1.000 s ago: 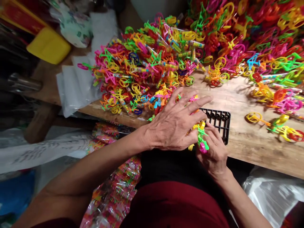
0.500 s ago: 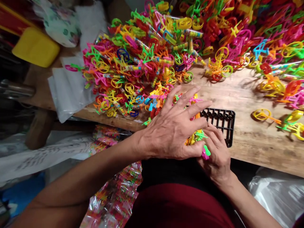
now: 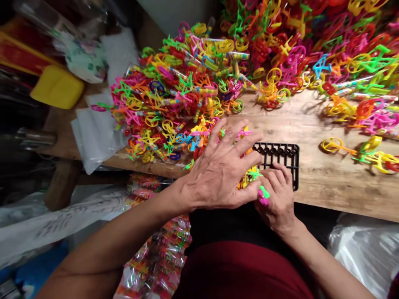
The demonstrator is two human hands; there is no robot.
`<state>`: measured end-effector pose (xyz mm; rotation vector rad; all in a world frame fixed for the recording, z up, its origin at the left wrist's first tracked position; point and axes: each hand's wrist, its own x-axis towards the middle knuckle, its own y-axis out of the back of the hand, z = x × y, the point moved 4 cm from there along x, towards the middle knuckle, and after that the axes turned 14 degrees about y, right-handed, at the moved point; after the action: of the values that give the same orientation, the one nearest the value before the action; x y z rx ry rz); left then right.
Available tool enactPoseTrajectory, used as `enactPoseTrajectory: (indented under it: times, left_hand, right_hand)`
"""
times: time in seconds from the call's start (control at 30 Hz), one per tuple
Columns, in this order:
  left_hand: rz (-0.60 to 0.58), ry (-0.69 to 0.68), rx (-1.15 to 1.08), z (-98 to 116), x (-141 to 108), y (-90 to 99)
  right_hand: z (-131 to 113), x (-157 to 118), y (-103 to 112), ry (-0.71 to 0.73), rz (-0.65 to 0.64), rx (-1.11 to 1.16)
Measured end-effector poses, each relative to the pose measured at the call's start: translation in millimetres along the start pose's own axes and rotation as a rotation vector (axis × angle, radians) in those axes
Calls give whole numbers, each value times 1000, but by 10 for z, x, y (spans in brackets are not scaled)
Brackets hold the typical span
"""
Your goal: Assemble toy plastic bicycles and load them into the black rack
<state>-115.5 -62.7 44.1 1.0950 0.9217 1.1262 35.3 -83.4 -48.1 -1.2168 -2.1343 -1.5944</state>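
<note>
My left hand [image 3: 222,176] lies palm down with fingers spread over small bright plastic toys [image 3: 253,173] at the table's front edge. Under and beside it sits a black plastic rack [image 3: 296,166] with a row of round slots; its left part is covered. My right hand [image 3: 276,195] is close against the left thumb, fingers curled at the rack's near side. What those fingers grip is hidden. A green and pink toy piece [image 3: 263,195] sticks out between the two hands.
A large heap of colourful plastic toys with candy-filled tubes [image 3: 187,89] covers the back left of the wooden table [image 3: 311,124]. More toys [image 3: 352,108] lie to the right. Clear plastic bags [image 3: 96,137] rest at the left, and strips of filled packets [image 3: 168,249] hang below the edge.
The view has shifted slightly, so the table and toys appear further left. My right fingers have curled a little and moved off the rack's middle; the left hand stays spread in place.
</note>
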Motion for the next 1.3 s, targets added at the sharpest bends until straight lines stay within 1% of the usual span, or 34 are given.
enactPoseTrajectory:
  times: [0.23,0.37,0.47,0.53,0.7,0.87,0.93,1.0,1.03,1.1,1.13,1.17,1.2,1.23,1.3]
  left_hand:
    - [-39,-27,-55,16,-5,37]
    - [-51,-18,-50,17,-2,14]
    - [-36,-24,-43,20,-4,-3]
    - [-25,-17,-42,25,-5,-9]
    - [-7,12,-38,57,-16,-11]
    - [16,5,-20,72,-25,1]
    - [17,-4,-31,61,-25,2]
    - [17,-2,-53,47,-30,4]
    - [17,-2,-63,42,-34,5]
    - [9,4,-80,35,-42,4]
    - [5,12,-84,32,-44,4]
    - [6,20,-89,29,-44,7]
    - [8,26,-92,27,-42,11]
    - [11,30,-97,25,-40,16]
    - [15,28,-109,26,-35,28]
  right_hand:
    - [8,27,60,-6,-16,78]
    - [17,51,70,-23,41,103]
    - [8,76,96,6,104,122]
    - [3,96,115,33,120,125]
    - [-10,133,73,54,46,125]
    - [-55,76,27,-4,77,95]
    - [-35,48,92,4,48,78]
    - [49,70,243,21,-18,94]
    - [125,114,342,23,-58,112]
    - [344,293,554,13,-95,121]
    - [479,428,632,11,-113,90]
    - [620,589,689,19,-95,15]
    - [755,766,706,37,-67,-58]
    - [882,949,676,51,-42,-120]
    - [1077,1305,485,96,-40,-256]
